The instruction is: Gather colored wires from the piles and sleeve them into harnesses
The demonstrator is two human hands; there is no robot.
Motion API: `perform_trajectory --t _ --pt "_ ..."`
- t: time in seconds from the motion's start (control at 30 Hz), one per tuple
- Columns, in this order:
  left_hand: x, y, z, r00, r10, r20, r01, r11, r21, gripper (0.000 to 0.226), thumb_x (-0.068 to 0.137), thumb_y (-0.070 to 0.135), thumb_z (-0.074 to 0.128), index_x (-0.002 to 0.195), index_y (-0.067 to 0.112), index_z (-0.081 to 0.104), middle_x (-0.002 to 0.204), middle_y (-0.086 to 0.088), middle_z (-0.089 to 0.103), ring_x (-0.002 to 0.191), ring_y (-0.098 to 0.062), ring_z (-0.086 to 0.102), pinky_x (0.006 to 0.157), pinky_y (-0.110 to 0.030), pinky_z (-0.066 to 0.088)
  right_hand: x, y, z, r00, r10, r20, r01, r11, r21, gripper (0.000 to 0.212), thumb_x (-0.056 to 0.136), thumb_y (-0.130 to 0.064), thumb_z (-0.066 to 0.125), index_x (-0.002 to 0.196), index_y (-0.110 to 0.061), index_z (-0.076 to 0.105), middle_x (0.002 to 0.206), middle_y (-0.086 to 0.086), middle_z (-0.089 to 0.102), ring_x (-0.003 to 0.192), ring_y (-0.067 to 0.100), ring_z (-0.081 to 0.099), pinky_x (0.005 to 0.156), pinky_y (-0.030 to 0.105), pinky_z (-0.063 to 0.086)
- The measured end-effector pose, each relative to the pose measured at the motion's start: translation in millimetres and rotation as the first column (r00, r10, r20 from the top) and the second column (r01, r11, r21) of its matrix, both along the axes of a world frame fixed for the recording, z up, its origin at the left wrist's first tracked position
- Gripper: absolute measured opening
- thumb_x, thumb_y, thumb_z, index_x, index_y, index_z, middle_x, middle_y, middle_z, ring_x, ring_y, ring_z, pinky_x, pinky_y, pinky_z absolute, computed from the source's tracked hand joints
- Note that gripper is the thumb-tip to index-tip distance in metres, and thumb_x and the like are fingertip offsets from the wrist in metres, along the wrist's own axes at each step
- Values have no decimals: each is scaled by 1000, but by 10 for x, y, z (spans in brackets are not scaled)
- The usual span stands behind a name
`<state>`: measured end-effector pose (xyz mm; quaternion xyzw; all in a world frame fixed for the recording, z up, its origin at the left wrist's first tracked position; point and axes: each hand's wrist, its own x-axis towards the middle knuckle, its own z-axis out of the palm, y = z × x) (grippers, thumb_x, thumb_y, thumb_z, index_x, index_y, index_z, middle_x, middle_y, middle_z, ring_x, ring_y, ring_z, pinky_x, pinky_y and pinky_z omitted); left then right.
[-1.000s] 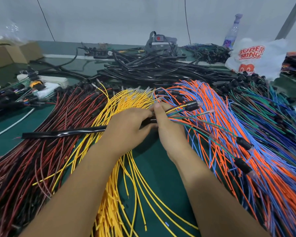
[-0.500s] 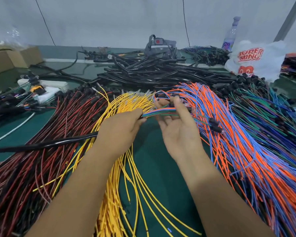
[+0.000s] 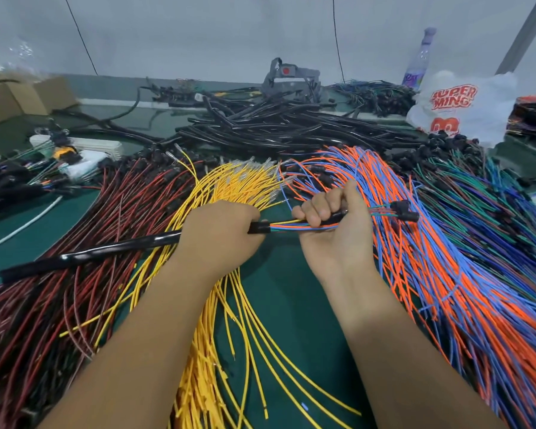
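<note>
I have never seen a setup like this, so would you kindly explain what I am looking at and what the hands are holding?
There is no machine here: a person wears a camera on the head, looking down at their own two hands above a green table. Loose wires lie on it in piles: red and black wires on the left, yellow wires in the middle, orange and blue wires on the right, and black tubes further back. The left hand grips a black sleeve. The right hand grips a mixed wire bundle that enters the sleeve's end.
</note>
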<state>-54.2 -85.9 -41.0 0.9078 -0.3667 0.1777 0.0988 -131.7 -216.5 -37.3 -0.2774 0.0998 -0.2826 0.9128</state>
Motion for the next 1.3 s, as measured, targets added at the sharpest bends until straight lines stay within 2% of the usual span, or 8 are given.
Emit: perform_trajectory --t 0.2,0.47,0.6,0.7,0.8,0.97,1.17,1.3 --pt "-58 -29 11 999 -8 42 8 1000 1 34 89 38 50 62 21 38 53 3 38 58 -24 44 44 -25 18 64 34 19 1000 -10 3 10 1000 0 50 104 -37 35 60 -15 35 51 1 37 46 17 39 60 30 40" --pt "-138 -63 46 993 35 116 -31 999 -37 18 86 34 47 73 25 54 51 3 29 57 -27 39 44 -24 14 116 259 -19 996 81 -40 -88 970 -228 45 104 -34 32 72 -12 56 85 15 70 85 29 64 85 39 48" --pt "-178 -132 69 981 57 184 -56 998 -12 30 88 40 45 108 30 65 66 -1 56 69 -29 60 44 -24 13 95 283 -27 992 79 -94 -104 947 -304 42 104 -37 30 82 -15 59 96 16 71 89 26 61 75 36 45" --pt "-198 -154 71 978 41 204 -33 999 -42 30 88 40 46 107 32 66 70 -1 60 71 -27 63 44 -24 12 79 257 -39 989 90 -119 -123 941 -315 43 103 -39 31 84 -16 61 91 13 71 84 25 62 71 33 45" --pt "-186 -101 89 999 9 50 -2 989 -148 32 86 36 45 113 42 62 73 -2 65 73 -28 63 45 -24 19 73 229 -24 978 126 -167 -176 927 -331 38 94 -47 41 89 -16 63 83 6 68 76 20 61 69 31 47" --pt "-32 -39 56 972 32 -232 -101 951 -292 30 86 27 53 58 36 55 53 5 46 52 -17 44 45 -26 20 77 250 -71 957 183 -226 -250 915 -316 38 93 -51 46 101 -18 63 94 5 69 81 19 64 77 31 52" --pt "163 54 -35 975 201 -94 -217 951 -221 36 86 31 53 56 20 37 54 4 42 51 -23 43 44 -24 20 67 280 -122 909 -263 -322 -69 669 -740 35 100 -35 46 76 -13 60 67 7 61 55 18 56 50 25 46" --pt "147 95 -7 991 131 -10 -131 974 -186 40 87 29 53 53 22 32 50 6 35 46 -15 32 44 -23 16 43 273 -124 905 -312 -290 -12 663 -749 39 100 -33 48 66 -15 55 57 2 52 47 14 47 41 18 37"
